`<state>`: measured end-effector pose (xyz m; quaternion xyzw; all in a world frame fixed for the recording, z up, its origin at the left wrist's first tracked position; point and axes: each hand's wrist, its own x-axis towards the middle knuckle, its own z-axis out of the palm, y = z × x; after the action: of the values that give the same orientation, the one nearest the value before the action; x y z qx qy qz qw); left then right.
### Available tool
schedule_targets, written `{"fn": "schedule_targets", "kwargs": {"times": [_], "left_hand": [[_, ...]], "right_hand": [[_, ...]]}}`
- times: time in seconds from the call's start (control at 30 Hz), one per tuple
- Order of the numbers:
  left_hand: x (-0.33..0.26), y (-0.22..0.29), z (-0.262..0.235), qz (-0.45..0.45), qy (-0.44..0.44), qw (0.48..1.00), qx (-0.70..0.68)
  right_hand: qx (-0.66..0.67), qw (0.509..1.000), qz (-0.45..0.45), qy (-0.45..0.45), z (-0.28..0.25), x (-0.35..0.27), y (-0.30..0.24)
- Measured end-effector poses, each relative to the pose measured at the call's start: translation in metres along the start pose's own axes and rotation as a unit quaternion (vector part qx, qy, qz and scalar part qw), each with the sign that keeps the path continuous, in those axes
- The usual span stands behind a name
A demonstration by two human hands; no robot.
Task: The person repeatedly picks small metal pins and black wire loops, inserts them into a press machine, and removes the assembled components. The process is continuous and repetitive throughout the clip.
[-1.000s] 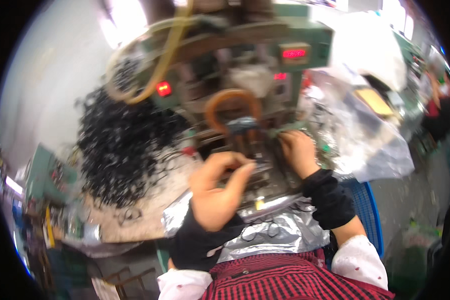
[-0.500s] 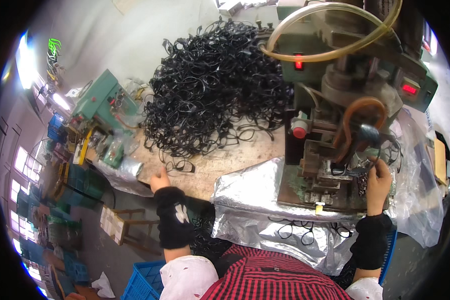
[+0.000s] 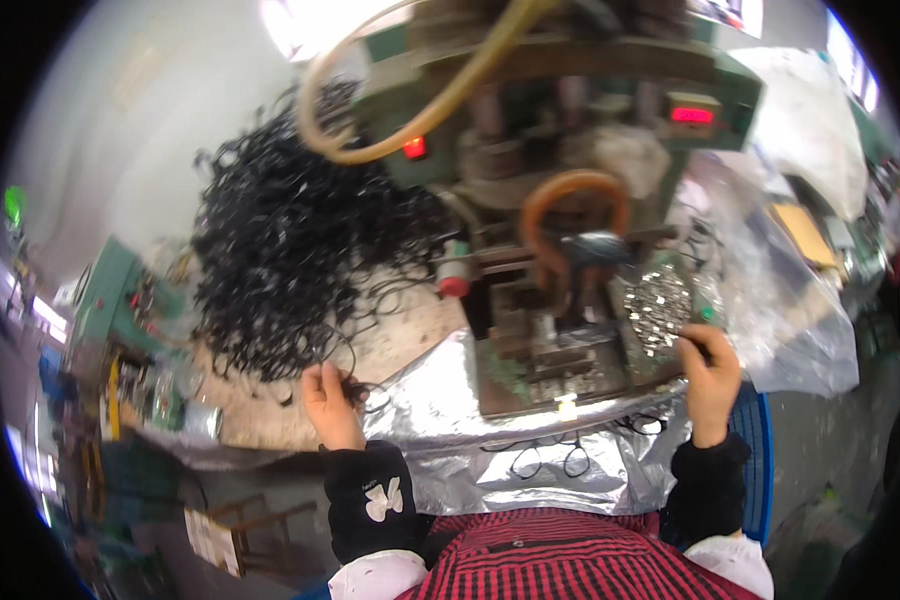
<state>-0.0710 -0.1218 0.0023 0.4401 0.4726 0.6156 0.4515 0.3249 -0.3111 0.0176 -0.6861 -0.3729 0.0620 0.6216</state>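
A big heap of thin black rings (image 3: 290,260) lies on the worn bench top at the left. My left hand (image 3: 332,402) pinches a black ring at the heap's near edge. A green press machine (image 3: 560,200) stands in the middle. My right hand (image 3: 708,372) rests at the machine's front right corner, fingers closed on something small and dark, beside a pile of small shiny metal pieces (image 3: 658,308). Both forearms wear black sleeve covers.
Crinkled silver sheeting (image 3: 490,460) drapes the bench front, with a few black rings lying on it. A yellowish hose (image 3: 410,120) loops over the machine. Clear plastic bags (image 3: 790,300) sit at the right. A smaller green machine (image 3: 120,310) stands far left.
The view has swung back toward the machine. My left hand has moved from the bench edge up to the ring heap and taken a ring. My right hand stays by the machine's front right.
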Motion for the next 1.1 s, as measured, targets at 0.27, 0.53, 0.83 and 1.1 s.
{"fn": "schedule_targets", "kwargs": {"times": [0.27,0.53,0.83,1.1], "left_hand": [[-0.002,-0.013,0.092,0.060,-0.130,0.990,-0.008],[-0.036,0.075,0.141,0.243,-0.171,0.939,-0.176],[-0.066,0.120,0.154,0.251,-0.268,0.924,-0.107],[-0.088,0.100,0.183,0.164,-0.340,0.926,-0.015]], "right_hand": [[0.199,0.973,-0.011,-0.119,0.087,0.025,-0.068],[0.330,0.924,0.109,-0.159,0.087,0.024,-0.075],[0.187,0.957,0.033,-0.218,0.051,0.012,-0.090],[-0.313,0.932,-0.180,-0.012,0.027,0.043,0.034]]}}
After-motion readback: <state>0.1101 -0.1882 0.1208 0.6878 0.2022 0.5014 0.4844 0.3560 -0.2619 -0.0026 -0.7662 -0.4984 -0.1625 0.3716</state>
